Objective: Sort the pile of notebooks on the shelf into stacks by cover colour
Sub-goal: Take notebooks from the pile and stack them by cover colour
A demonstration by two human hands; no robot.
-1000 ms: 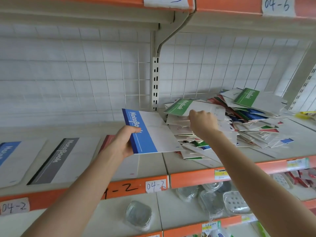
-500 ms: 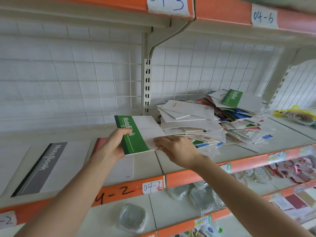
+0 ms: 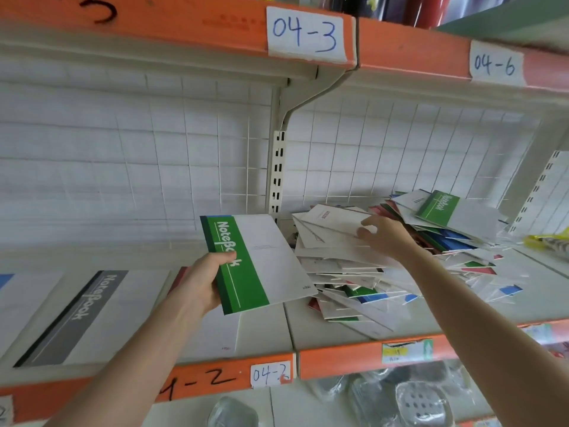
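- Notebook pile [image 3: 338, 266] lies jumbled on shelf [image 3: 308, 331], right bay.
- Left grip [image 3: 198, 286] pinches green notebook [image 3: 261, 260], thumb on cover.
- Right grip [image 3: 388, 238], fingers spread, touches pile's top white cover.

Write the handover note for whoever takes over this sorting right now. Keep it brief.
Left hand grips a green notebook, a blue edge showing beneath it, above the shelf.
Right hand is on top of the pile at the right; grip unclear.
Done: blue notebook, grey notebook and red notebook lie at the left.
Left: most of the pile is unsorted; no green stack is visible.
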